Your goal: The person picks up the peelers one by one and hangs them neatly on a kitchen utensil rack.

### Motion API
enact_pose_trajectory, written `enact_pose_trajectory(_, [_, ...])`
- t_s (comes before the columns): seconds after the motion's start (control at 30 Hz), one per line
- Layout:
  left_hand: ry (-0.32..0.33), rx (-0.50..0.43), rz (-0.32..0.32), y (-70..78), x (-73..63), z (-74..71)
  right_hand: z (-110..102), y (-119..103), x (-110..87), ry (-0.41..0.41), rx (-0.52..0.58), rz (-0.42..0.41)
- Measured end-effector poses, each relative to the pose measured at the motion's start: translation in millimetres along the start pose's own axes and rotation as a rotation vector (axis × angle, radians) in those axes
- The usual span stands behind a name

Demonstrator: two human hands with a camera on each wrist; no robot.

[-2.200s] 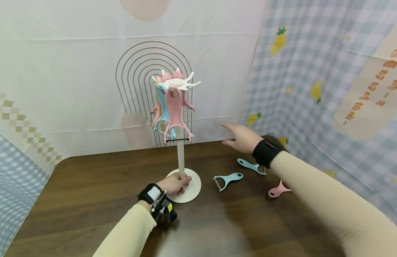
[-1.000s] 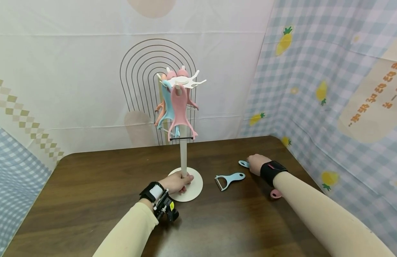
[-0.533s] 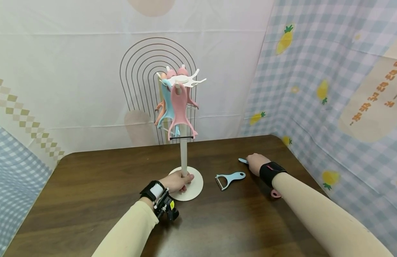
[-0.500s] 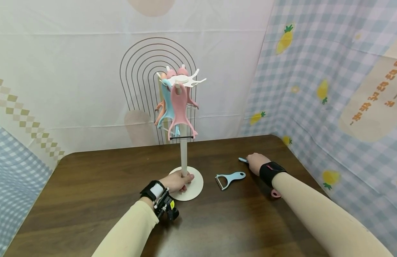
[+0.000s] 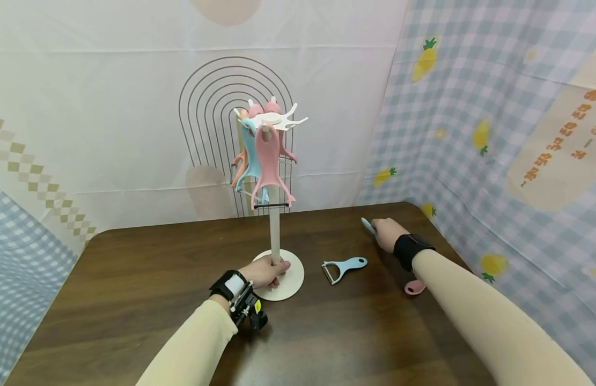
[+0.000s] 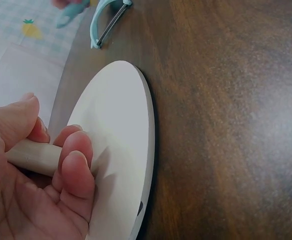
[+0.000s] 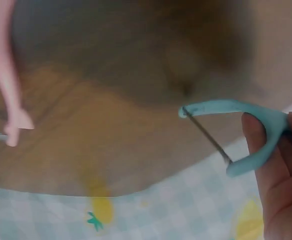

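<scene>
Head, left hand (image 5: 265, 272): gripping the white stand (image 5: 274, 220) low on its pole (image 5: 275, 241), just above the round base (image 5: 294, 281).
Head, right hand (image 5: 388, 235): holding a blue peeler (image 5: 367, 225) well to the right of the stand.
Head, worktop (image 5: 133, 279): bearing a second blue peeler (image 5: 346, 266) between stand and right hand, plus a loose pink peeler (image 5: 417, 286) partly hidden by the right forearm (image 5: 495, 316).
Head, stand top: hung with several peelers (image 5: 267, 155).
Left wrist: curled round the pole.
Right wrist: clasped near the held peeler's fork (image 7: 271, 135), leaving the blade (image 7: 206, 136) uncovered.
</scene>
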State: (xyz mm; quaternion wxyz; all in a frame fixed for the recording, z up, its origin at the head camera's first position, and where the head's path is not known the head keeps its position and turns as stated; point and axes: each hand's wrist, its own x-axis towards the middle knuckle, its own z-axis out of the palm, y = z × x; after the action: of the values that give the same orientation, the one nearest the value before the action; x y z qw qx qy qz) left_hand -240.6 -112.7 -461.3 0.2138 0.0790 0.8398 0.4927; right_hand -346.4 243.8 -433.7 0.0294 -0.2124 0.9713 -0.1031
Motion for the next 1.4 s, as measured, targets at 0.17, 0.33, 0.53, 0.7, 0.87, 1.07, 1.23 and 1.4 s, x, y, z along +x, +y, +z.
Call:
enact_pose_trajectory(0.17, [-0.003,-0.001,-0.007,-0.6,0.6,0.3,-36,-28,8.0,0.122,0.132,-0.009])
enact_pose_trajectory(0.33, [-0.001,0.004,-0.009,-1.0,1.0,0.4,-79,-72,18.2,0.298,0.247,-0.080])
enact_pose_trajectory(0.53, [-0.005,0.000,-0.015,0.5,0.7,1.7,-120,-124,20.7,0.467,0.352,-0.162])
enact_pose_trajectory(0.7, [-0.001,0.012,-0.004,1.1,0.4,2.3,-150,-163,11.6,0.594,0.400,-0.264])
enact_pose_trajectory(0.87, [0.027,0.039,-0.008,0.3,2.6,1.6,-172,-193,4.9,0.675,0.380,-0.362])
enact_pose_trajectory(1.07, [0.030,0.040,-0.023,-0.4,2.8,1.1,-182,-211,1.4,0.690,0.379,-0.393])
enact_pose_trajectory(1.23, [0.029,0.037,-0.022,0.8,0.7,1.4,-182,-217,0.0,0.681,0.378,-0.413])
enact_pose_trajectory(1.4, [0.030,0.033,-0.016,2.1,-1.4,1.5,-183,-218,-1.3,0.679,0.381,-0.413])
